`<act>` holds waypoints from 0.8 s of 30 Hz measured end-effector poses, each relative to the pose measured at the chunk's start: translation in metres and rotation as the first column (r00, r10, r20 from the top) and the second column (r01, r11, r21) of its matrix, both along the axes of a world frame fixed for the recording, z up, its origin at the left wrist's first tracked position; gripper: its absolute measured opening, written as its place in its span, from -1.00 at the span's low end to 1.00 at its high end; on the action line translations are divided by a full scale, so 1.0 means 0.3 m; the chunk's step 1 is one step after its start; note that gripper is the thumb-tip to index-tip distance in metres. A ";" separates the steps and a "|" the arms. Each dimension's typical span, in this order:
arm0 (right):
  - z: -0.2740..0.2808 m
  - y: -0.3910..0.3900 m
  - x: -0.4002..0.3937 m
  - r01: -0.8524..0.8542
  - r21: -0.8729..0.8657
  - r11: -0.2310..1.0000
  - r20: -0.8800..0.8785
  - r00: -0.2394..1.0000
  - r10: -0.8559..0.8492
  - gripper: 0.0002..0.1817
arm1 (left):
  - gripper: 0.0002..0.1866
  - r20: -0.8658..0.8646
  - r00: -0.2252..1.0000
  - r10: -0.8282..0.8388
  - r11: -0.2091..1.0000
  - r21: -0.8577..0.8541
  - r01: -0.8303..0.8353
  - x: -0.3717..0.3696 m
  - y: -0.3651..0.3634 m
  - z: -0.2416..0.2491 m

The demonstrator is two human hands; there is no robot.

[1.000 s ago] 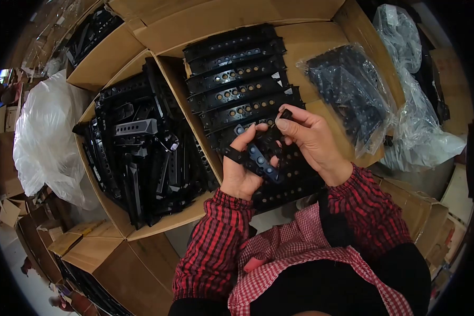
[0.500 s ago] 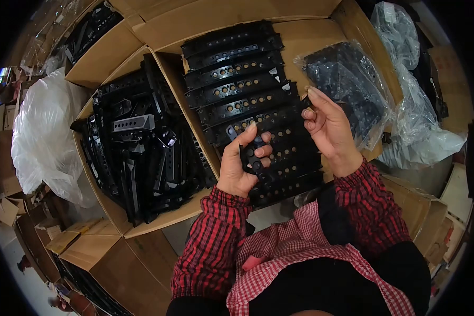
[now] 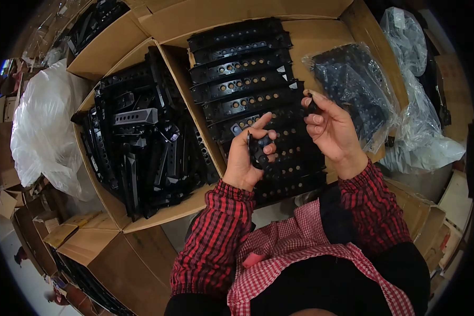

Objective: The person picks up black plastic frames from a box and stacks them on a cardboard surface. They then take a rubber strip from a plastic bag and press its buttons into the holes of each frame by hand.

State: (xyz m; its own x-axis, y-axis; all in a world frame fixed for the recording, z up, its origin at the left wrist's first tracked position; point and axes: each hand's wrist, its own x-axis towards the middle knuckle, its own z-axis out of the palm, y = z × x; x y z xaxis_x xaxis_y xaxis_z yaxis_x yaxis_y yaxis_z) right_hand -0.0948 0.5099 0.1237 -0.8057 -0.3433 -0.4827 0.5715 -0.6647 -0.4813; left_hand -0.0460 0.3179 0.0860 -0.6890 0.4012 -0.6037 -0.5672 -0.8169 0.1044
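Black part [image 3: 259, 149] in left hand [image 3: 247, 158], stacked strips [image 3: 247, 89] beneath — bagged parts [image 3: 353, 89] beside.

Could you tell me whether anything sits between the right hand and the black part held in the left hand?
Nothing visible does. The left hand grips the black part above the rows of black strips in the cardboard box; the right hand is beside it, with an open gap between.

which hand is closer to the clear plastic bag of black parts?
Right. The right hand is just beside the clear plastic bag of black parts, on its left edge; the left hand is farther left, gripping a black perforated plastic part.
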 end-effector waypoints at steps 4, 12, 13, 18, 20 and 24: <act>0.004 0.001 0.007 -0.050 -0.147 0.988 0.074 0.995 0.062 -0.77 | -0.41 0.068 0.996 -0.065 0.995 -0.069 0.070 -0.005 0.021 0.035; -0.028 0.026 -0.013 0.012 -0.034 0.999 0.095 0.995 -0.009 -0.79 | -0.39 -0.073 0.997 -0.015 0.996 0.092 0.022 -0.018 0.011 0.033; -0.030 0.030 -0.014 0.016 -0.034 0.999 0.097 0.995 -0.012 -0.80 | -0.39 -0.075 0.997 -0.014 0.995 0.102 0.021 -0.017 0.012 0.033; -0.037 0.037 -0.014 0.016 -0.018 1.000 0.097 0.995 -0.014 -0.79 | -0.39 -0.072 0.997 -0.013 0.996 0.088 0.019 -0.020 0.012 0.030; -0.034 0.034 -0.015 0.022 0.001 1.000 0.094 0.995 -0.022 -0.79 | -0.39 -0.075 0.997 -0.016 0.995 0.092 0.023 -0.021 0.012 0.031; -0.038 0.043 -0.018 0.007 0.026 1.000 0.086 0.996 -0.009 -0.79 | -0.38 -0.065 0.998 -0.001 0.995 0.097 0.008 -0.026 0.007 0.039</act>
State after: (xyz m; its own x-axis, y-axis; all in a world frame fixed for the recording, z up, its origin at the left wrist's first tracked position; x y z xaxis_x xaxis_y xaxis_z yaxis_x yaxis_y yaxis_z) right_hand -0.1004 0.5228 0.1123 -0.7632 -0.3237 -0.5593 0.6066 -0.6571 -0.4474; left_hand -0.0538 0.3200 0.0977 -0.7235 0.4591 -0.5155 -0.5655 -0.8224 0.0614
